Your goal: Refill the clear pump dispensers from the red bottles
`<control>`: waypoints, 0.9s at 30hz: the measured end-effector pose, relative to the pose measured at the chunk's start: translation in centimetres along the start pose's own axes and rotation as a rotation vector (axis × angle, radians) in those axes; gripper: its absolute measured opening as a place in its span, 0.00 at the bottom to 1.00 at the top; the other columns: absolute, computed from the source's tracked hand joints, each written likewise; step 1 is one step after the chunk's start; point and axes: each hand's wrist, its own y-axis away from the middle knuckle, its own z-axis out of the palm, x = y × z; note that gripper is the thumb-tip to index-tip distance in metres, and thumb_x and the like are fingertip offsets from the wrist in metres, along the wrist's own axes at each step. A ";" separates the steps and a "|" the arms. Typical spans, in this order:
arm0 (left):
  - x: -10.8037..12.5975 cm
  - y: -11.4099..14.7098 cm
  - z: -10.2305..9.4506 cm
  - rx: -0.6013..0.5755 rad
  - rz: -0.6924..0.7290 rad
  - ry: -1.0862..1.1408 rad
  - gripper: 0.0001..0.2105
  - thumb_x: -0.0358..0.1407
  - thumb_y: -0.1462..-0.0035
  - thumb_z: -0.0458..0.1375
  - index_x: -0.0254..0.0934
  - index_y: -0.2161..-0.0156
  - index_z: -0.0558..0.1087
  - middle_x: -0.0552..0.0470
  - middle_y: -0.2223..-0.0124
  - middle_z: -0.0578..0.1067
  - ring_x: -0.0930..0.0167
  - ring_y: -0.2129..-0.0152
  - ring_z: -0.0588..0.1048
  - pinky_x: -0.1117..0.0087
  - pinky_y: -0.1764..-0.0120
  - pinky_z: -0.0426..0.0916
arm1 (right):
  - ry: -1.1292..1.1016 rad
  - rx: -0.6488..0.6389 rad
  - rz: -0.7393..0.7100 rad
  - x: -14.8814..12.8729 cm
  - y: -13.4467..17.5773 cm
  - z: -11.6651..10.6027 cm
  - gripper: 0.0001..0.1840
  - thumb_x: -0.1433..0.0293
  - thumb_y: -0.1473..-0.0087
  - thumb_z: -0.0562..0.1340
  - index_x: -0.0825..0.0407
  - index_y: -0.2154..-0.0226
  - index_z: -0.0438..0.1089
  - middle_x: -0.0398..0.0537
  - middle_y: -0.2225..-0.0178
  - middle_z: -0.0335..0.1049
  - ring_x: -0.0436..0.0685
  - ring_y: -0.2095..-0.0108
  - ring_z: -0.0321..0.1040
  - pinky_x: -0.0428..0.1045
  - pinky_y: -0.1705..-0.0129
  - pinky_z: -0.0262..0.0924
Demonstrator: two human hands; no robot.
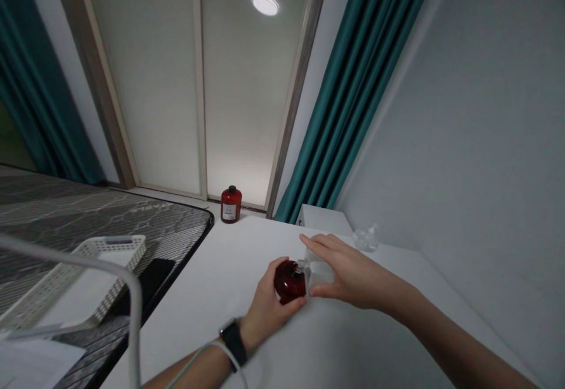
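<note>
- Over the white counter point(198, 301), two bare hands work close together: the left hand point(270, 302) has its fingers curled round a dark red bottle point(289, 286), and the right hand point(348, 271) has its fingers gripping a clear container point(322, 273).
- Two red bottles in all: the one in the left hand, tilted with its neck toward the clear container, and a standing bottle point(231, 205), upright with a black cap and a pale label, at the counter's far left corner.
- One clear container, its narrow end just beside or touching the held bottle's neck; which of the two cannot be told.
- One dark watch point(233, 342) on the left wrist.
- Two pale cords: a thick cord point(135, 330) bending down at the left, and a thin cord point(220, 348) crossing the left forearm.
- One crumpled clear plastic piece point(366, 238) near the counter's far right, and one white box point(324, 219) beyond the far edge.
- Left of the counter, a grey patterned surface point(176, 218) with black edging bears one white basket point(108, 302), one flat black thing point(152, 280) and some white paper point(37, 362).
- Behind, a pale two-panel door point(145, 83) shows one round light point(265, 4), between two teal curtains point(353, 95); a plain wall point(477, 130) rises at right.
</note>
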 end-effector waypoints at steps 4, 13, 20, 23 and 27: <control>0.1 0.1 -0.1 -0.007 -0.007 0.005 0.32 0.35 0.55 0.65 0.36 0.44 0.61 0.41 0.48 0.72 0.57 0.51 0.72 0.52 0.46 0.66 | 0.010 0.001 -0.012 0.0 -0.1 0.1 0.50 0.62 0.51 0.70 0.53 0.32 0.48 0.59 0.38 0.59 0.68 0.38 0.55 0.62 0.38 0.55; 0.0 0.1 0.0 0.003 -0.009 0.023 0.32 0.36 0.55 0.66 0.36 0.44 0.61 0.41 0.48 0.72 0.57 0.51 0.73 0.52 0.46 0.66 | 0.011 0.014 -0.035 0.3 -0.1 0.2 0.48 0.60 0.49 0.69 0.49 0.32 0.48 0.58 0.38 0.60 0.68 0.39 0.56 0.63 0.38 0.55; 0.1 0.1 -0.1 0.011 0.004 0.019 0.31 0.37 0.54 0.65 0.35 0.45 0.61 0.41 0.48 0.72 0.56 0.51 0.73 0.51 0.46 0.66 | 0.018 0.004 -0.020 -0.1 -0.3 -0.1 0.49 0.62 0.51 0.70 0.51 0.33 0.49 0.59 0.38 0.60 0.68 0.38 0.55 0.62 0.37 0.54; 0.1 0.1 -0.1 0.010 0.006 0.024 0.31 0.38 0.53 0.65 0.35 0.44 0.61 0.41 0.48 0.72 0.57 0.51 0.73 0.52 0.46 0.66 | 0.019 0.005 -0.029 -0.1 -0.3 -0.1 0.49 0.62 0.50 0.70 0.51 0.33 0.49 0.59 0.39 0.61 0.67 0.39 0.56 0.62 0.37 0.54; 0.1 0.1 -0.1 0.008 0.003 0.018 0.31 0.38 0.53 0.65 0.35 0.44 0.61 0.41 0.48 0.72 0.57 0.51 0.72 0.53 0.46 0.66 | 0.026 0.015 -0.029 0.1 -0.3 0.1 0.49 0.62 0.50 0.70 0.51 0.33 0.49 0.59 0.38 0.60 0.68 0.38 0.56 0.62 0.37 0.53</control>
